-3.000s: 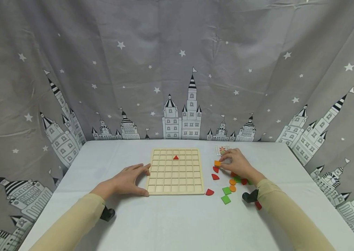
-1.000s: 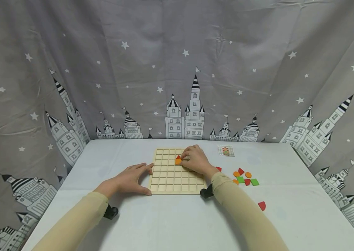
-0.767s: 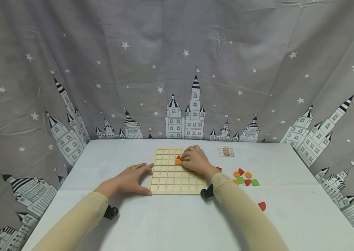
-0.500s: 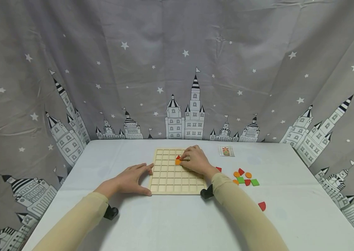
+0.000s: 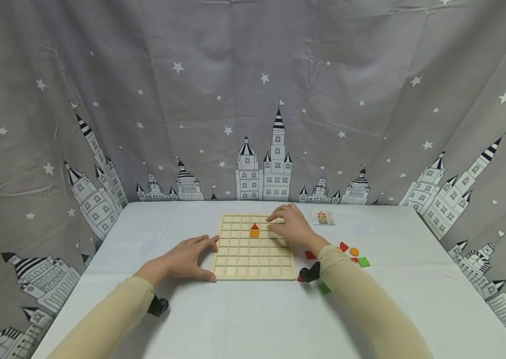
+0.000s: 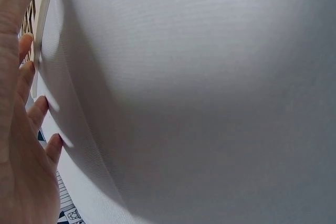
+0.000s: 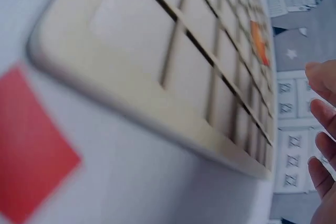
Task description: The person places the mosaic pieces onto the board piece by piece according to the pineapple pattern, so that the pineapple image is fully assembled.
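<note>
A pale wooden grid board (image 5: 244, 259) lies on the white table. In its upper part a red triangle (image 5: 254, 227) sits directly above an orange square (image 5: 254, 233), each in its own cell. My left hand (image 5: 185, 258) rests at the board's left edge, thumb by the lower corner and fingers farther up; the left wrist view shows these fingers spread along the rim. Over the board's upper right hovers my right hand (image 5: 292, 224), holding nothing, its fingers extended. In the right wrist view the fingers (image 7: 323, 114) are apart from the board.
Right of the board lie loose pieces: red quarter-circles (image 5: 310, 255), an orange disc (image 5: 354, 252) and green squares (image 5: 363, 262), some partly hidden by the right arm. Behind them is a small pattern card (image 5: 322, 217). A grey castle-print curtain (image 5: 253, 99) hangs behind the table.
My right hand brought the orange square from the right-hand pieces to the board below the red triangle. It has since let go and moved rightward. The left hand stays at the board's edge.
</note>
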The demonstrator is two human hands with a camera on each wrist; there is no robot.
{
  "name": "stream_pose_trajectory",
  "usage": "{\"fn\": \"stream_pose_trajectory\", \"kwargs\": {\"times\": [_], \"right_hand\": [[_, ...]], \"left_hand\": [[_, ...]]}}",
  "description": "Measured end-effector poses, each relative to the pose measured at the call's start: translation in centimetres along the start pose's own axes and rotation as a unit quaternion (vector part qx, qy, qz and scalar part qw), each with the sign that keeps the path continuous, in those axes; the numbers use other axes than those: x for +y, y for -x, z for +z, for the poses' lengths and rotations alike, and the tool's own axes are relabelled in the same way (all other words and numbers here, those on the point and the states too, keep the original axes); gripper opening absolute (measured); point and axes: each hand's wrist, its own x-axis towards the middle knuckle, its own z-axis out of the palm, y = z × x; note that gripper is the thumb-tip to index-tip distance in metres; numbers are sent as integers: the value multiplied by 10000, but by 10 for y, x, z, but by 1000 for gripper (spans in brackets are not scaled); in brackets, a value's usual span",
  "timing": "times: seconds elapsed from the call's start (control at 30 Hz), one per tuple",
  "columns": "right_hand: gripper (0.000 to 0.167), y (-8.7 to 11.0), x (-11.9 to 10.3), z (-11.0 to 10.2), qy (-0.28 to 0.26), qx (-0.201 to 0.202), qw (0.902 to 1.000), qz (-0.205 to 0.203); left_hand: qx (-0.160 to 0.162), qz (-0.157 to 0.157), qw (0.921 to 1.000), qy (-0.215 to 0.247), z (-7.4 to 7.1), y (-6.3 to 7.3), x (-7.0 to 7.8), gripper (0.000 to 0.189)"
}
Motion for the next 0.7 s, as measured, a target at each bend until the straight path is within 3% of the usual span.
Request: {"fn": "stream_pose_trajectory", "kwargs": {"times": [0.33,0.7], "right_hand": [[25,33,19,-46,17,234,9995,187],[25,70,35,-73,-75,266,9987,439]], "left_hand": [[-6,94,10000,33,-1,1,0,72],[61,166,9998,30,0,0,0,73]]}}
